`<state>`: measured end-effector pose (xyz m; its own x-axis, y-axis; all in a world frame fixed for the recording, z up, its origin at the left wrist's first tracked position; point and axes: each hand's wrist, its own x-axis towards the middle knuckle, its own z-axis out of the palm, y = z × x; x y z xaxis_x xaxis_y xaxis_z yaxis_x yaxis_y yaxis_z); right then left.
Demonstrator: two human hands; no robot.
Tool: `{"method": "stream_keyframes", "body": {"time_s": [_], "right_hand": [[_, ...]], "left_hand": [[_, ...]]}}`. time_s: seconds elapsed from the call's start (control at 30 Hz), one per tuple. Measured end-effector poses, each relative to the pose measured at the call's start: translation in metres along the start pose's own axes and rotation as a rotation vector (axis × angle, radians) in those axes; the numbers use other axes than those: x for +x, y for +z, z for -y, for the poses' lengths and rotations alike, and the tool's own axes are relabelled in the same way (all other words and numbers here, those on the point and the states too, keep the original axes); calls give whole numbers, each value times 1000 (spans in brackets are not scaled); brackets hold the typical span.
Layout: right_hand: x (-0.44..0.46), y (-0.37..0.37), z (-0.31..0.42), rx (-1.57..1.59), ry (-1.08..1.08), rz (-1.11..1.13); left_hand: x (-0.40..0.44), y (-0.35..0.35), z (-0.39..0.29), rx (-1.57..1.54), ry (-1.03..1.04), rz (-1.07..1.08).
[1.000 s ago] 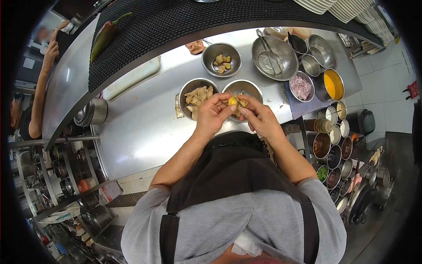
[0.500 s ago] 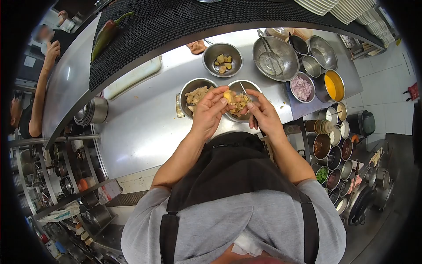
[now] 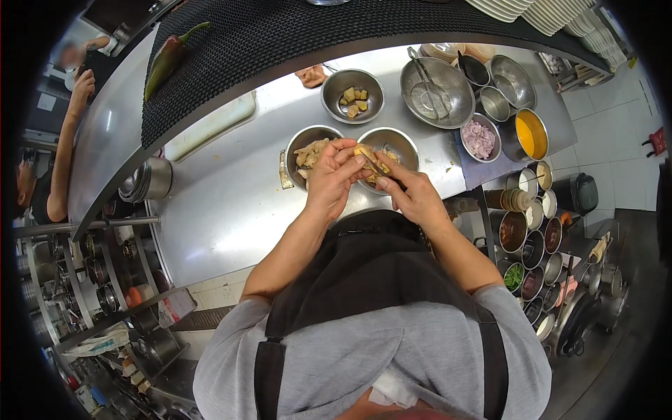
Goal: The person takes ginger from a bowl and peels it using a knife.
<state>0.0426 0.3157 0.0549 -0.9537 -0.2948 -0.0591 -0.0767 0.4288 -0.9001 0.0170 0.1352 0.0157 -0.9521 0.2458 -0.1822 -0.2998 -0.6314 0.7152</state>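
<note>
My left hand (image 3: 332, 180) pinches a small yellow piece of ginger (image 3: 362, 150) between thumb and fingers. In my right hand (image 3: 418, 198) is a knife (image 3: 381, 169), its blade against or very close to the ginger. Both hands are above the near edges of two metal bowls. Knobbly ginger pieces (image 3: 308, 152) fill the left bowl (image 3: 296, 137), partly hidden by my left hand. Beneath the knife, the right bowl (image 3: 407, 155) contains yellow-brown scraps that look like peelings. Several cut yellow chunks (image 3: 355, 101) lie in the bowl farther back (image 3: 373, 85).
A large strainer (image 3: 458, 98), a bowl of chopped onion (image 3: 480, 140) and a pot of orange liquid (image 3: 532, 134) stand to the right. A shelf with black matting (image 3: 280, 31) overhangs the counter's back. Another person's arm (image 3: 63, 154) is at far left.
My right hand has moved inward and turned, bringing the knife blade from upright down to the ginger. My left hand stays nearly in place, still gripping the piece.
</note>
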Motion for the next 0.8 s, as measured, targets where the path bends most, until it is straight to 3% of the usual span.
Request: {"method": "stream_keyframes", "body": {"time_s": [0.37, 0.57, 0.8], "right_hand": [[1, 1, 7, 65, 63, 12], [7, 7, -5, -21, -60, -81], [15, 1, -10, 201, 170, 51]], "left_hand": [[-3, 8, 0, 82, 42, -18], [-4, 7, 5, 92, 66, -32], [-4, 3, 15, 127, 75, -2]]}}
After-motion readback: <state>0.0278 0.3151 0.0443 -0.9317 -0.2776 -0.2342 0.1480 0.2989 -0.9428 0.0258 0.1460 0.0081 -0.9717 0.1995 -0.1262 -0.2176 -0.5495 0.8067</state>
